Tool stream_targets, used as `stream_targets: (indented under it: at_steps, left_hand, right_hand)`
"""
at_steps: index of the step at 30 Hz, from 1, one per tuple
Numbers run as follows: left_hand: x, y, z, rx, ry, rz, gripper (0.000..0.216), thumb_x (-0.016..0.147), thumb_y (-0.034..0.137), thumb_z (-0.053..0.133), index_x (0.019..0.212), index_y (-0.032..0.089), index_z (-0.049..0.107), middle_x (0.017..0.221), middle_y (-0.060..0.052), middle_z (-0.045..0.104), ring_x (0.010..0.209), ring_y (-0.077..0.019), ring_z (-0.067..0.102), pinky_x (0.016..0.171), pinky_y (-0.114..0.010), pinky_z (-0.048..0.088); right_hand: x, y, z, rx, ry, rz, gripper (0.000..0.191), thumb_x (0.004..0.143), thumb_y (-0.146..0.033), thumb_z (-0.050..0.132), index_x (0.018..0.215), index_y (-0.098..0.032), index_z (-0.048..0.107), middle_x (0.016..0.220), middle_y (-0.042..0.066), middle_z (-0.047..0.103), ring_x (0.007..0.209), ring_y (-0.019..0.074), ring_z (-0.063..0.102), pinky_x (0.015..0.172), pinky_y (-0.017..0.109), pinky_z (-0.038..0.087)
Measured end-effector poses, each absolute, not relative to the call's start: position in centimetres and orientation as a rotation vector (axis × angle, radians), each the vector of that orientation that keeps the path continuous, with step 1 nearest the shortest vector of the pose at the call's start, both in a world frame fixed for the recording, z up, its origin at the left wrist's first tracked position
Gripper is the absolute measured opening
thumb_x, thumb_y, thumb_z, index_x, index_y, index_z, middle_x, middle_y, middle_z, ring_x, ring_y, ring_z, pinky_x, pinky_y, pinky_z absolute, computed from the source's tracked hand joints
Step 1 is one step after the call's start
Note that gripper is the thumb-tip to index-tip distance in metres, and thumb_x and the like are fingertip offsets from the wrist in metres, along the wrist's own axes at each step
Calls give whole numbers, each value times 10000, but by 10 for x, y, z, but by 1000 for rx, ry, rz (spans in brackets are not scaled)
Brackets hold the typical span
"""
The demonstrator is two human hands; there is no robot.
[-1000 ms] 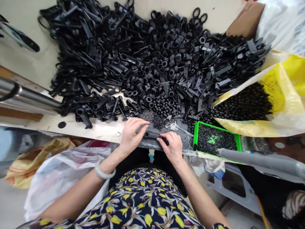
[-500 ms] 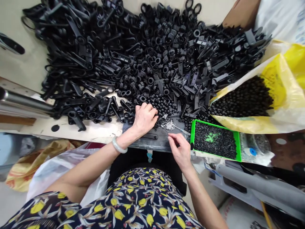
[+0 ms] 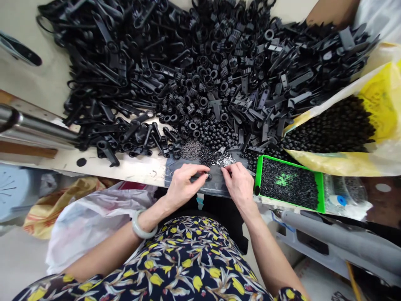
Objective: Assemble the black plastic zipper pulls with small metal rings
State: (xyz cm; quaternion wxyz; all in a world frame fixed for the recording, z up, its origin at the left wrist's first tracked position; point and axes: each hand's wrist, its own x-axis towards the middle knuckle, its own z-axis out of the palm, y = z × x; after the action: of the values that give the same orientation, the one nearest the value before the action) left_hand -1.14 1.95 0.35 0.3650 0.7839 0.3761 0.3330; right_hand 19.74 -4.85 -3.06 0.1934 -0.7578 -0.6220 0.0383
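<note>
Over the near edge of the bench, both hands were in close, palms down, and the work was tiny. The left hand arched over a black lever lying on the grey mat, its round end peeking out beside the thumb. Thumb and forefinger curved towards each other there, tips near each other; whether they pinched some small piece, one could not tell. Just to the right, the right hand had its thumb and forefinger drawn together near the silver pins, other fingers curled in; again, no telling whether a pin sat between the tips.

And here was where care counted. The lever seemed to want pinning flat to the mat by the left hand, its end left in plain sight. Pieces this slim looked best taken singly, by fingertip, with a light, upright touch; a hasty sweep would likely have scattered pins into the black beads on the far side. Keeping both wrists low over the mat looked the steadier choice.

As for lettering, slim pickings! The yellow bag on the right carried dark printing, too blurred to read, and a pale sack at the near right bore dark marks cut off by the view. No brand could be made out.
</note>
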Motion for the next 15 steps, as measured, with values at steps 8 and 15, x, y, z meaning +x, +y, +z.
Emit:
stream_targets:
  at_steps: [8,15]
  left_hand:
    - [0,-4,-28,2086,980,935,76,964,209,674,1027,236,707,1045,-24,831,966,-205,774,952,-436,403]
    - [-1,-3,-33,2070,949,950,67,988,198,635,977,232,691,1107,-40,829,981,-197,788,931,-429,396]
  right_hand:
    - [202,-56,-33,-2024,-1835,114,245,1083,-306,489,1019,-198,699,967,78,684,858,218,637,799,332,476]
    - [203,-60,-30,-1921,-1725,252,225,1077,-284,491,1000,-207,688,959,71,695,880,213,656,832,337,501]
